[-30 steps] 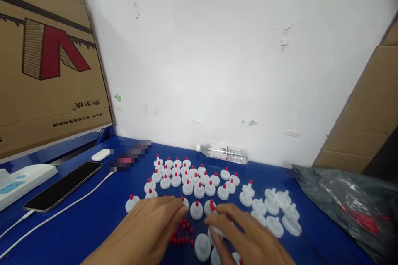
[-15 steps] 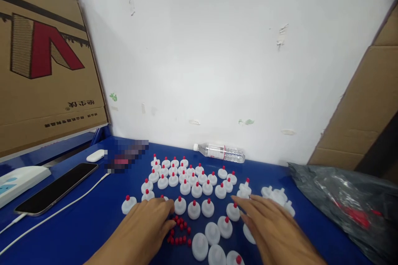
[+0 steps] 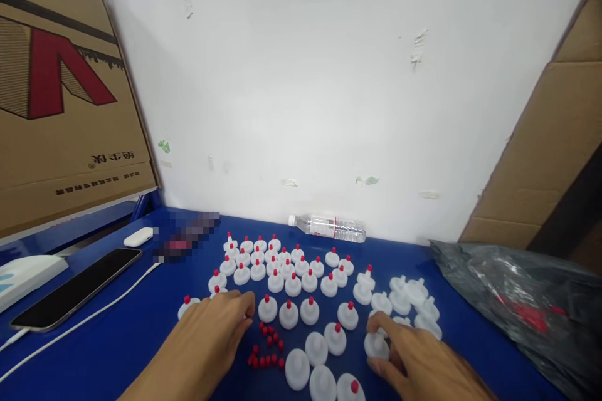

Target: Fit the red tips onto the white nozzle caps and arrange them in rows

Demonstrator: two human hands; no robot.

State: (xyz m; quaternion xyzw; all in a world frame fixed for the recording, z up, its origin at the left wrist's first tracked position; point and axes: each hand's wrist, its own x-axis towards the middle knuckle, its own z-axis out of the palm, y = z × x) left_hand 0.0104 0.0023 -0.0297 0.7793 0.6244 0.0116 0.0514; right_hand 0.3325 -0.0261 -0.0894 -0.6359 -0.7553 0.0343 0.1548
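My right hand (image 3: 416, 344) has its thumb and fingers around the edge of a white round plastic piece with a short spout (image 3: 376, 346), low over the blue table. My left hand (image 3: 211, 332) is closed, its thumb and index finger together beside a loose pile of small red caps (image 3: 273, 360). Whatever those fingertips hold, if anything, is hidden. Between the hands lie uncapped white pieces (image 3: 298, 369) and several capped ones, such as a red-tipped piece (image 3: 348, 315). Farther back, many white pieces with red caps (image 3: 293, 285) stand in loose rows.
More uncapped white pieces (image 3: 416, 291) pile up at right, near a grey plastic bag (image 3: 508, 301). A clear bottle (image 3: 329, 227) lies by the wall. At left are a phone (image 3: 75, 288), a white cable (image 3: 108, 301), a white case (image 3: 138, 237) and a cardboard box (image 3: 70, 156).
My right hand has moved slightly right and its fingers have closed around an uncapped white piece. My left hand has shifted a little left, away from the red caps. The view has tilted slightly.
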